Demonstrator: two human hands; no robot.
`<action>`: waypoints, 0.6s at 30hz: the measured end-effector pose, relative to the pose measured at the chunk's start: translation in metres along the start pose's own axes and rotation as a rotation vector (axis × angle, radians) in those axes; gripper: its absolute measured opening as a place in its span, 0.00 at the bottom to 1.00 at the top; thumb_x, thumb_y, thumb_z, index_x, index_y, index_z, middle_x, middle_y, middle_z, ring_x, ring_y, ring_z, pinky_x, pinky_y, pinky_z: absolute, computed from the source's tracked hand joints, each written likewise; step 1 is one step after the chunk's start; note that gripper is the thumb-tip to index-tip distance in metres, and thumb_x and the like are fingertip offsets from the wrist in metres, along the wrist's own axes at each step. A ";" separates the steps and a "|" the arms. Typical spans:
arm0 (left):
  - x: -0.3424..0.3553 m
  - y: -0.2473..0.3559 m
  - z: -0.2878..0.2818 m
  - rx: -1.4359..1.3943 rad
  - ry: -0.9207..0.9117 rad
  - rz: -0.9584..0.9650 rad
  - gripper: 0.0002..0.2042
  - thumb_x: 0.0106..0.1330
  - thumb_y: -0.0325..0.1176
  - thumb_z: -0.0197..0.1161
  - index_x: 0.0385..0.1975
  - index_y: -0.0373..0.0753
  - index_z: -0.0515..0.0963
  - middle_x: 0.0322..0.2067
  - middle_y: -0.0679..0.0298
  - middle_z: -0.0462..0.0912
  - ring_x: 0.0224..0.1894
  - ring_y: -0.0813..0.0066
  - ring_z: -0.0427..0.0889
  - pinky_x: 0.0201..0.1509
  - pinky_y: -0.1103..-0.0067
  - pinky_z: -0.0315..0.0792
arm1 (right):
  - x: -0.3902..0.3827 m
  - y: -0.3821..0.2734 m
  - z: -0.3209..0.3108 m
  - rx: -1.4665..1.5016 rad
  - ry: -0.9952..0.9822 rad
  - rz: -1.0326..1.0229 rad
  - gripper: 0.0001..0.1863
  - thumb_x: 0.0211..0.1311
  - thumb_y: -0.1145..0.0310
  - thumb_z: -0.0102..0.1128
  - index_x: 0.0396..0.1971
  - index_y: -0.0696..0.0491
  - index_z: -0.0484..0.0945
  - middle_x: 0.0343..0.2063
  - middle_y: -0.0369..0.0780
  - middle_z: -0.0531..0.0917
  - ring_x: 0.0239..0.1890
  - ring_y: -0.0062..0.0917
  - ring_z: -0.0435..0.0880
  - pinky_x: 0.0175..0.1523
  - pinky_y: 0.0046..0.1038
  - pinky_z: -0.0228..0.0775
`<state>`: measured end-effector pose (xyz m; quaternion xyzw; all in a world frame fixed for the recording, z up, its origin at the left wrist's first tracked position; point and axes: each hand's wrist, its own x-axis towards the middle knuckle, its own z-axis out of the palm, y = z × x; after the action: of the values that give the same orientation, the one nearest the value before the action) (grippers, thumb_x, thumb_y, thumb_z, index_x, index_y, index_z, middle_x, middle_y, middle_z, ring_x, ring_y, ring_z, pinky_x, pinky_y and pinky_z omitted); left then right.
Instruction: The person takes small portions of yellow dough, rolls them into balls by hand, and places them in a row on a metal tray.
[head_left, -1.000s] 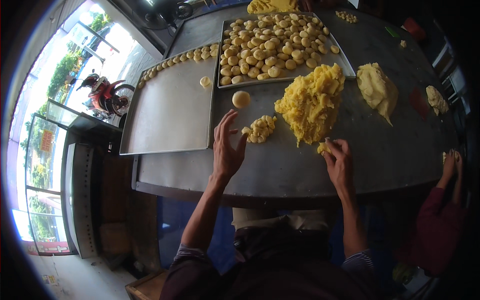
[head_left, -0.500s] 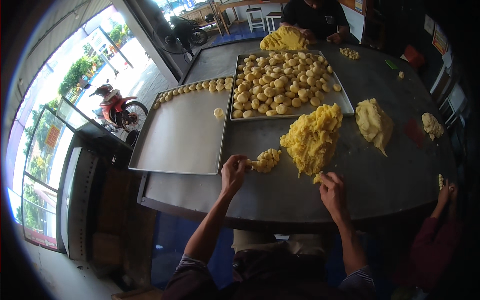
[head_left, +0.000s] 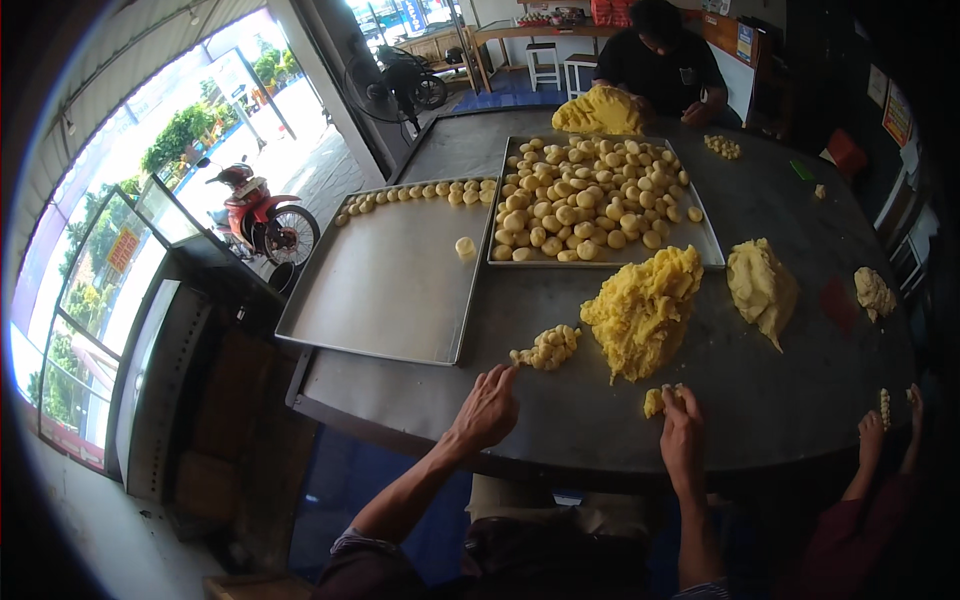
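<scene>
Where I see the lower middle of the frame, right of centre, the right hand (head_left: 683, 425) pinches a small yellow lump (head_left: 654, 403) between thumb and fingers. It looks rough and uneven. Further left, the left hand (head_left: 488, 408) is half curled, its fingertips at the lower end of a cluster of small pale pieces (head_left: 550, 348); I can't tell whether they grip one. Above the lump I see a craggy yellow mound (head_left: 645, 312), then, at upper centre, a tray (head_left: 697, 246) heaped with round balls (head_left: 585, 195).

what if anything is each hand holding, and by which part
The right hand holds a small yellow lump by its right side. The left hand is by the small dough pieces; whether it holds any cannot be told.
</scene>
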<state>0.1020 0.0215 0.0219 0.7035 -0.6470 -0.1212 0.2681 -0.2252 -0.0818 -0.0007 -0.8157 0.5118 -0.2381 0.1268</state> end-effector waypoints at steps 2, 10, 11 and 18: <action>-0.013 0.023 -0.004 -0.089 -0.087 -0.033 0.20 0.63 0.21 0.55 0.57 0.36 0.73 0.46 0.51 0.82 0.59 0.49 0.76 0.65 0.63 0.70 | 0.014 -0.005 -0.004 0.176 0.070 0.039 0.18 0.67 0.80 0.56 0.56 0.61 0.79 0.53 0.49 0.81 0.53 0.46 0.81 0.57 0.40 0.75; 0.006 0.025 0.049 0.158 0.122 0.301 0.17 0.65 0.36 0.67 0.53 0.41 0.78 0.54 0.57 0.82 0.67 0.56 0.72 0.70 0.56 0.63 | 0.036 -0.001 -0.011 -0.157 -0.248 -0.032 0.15 0.65 0.80 0.58 0.51 0.61 0.81 0.47 0.48 0.78 0.54 0.45 0.79 0.55 0.43 0.75; 0.023 0.027 0.056 0.122 0.110 0.273 0.19 0.65 0.37 0.68 0.54 0.41 0.77 0.58 0.55 0.80 0.70 0.56 0.69 0.72 0.54 0.60 | 0.038 0.003 -0.013 -0.088 -0.163 -0.007 0.17 0.64 0.81 0.58 0.53 0.61 0.79 0.48 0.48 0.78 0.54 0.46 0.79 0.54 0.42 0.76; 0.058 0.030 0.071 0.349 0.023 0.236 0.33 0.69 0.47 0.55 0.72 0.40 0.60 0.76 0.46 0.47 0.78 0.43 0.44 0.75 0.41 0.30 | -0.001 0.013 0.003 -0.105 0.067 -0.014 0.23 0.64 0.83 0.57 0.60 0.61 0.73 0.62 0.53 0.71 0.58 0.46 0.78 0.62 0.41 0.73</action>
<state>0.0480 -0.0510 -0.0105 0.6599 -0.7329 0.0330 0.1622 -0.2344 -0.0866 -0.0095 -0.8164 0.5217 -0.2391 0.0648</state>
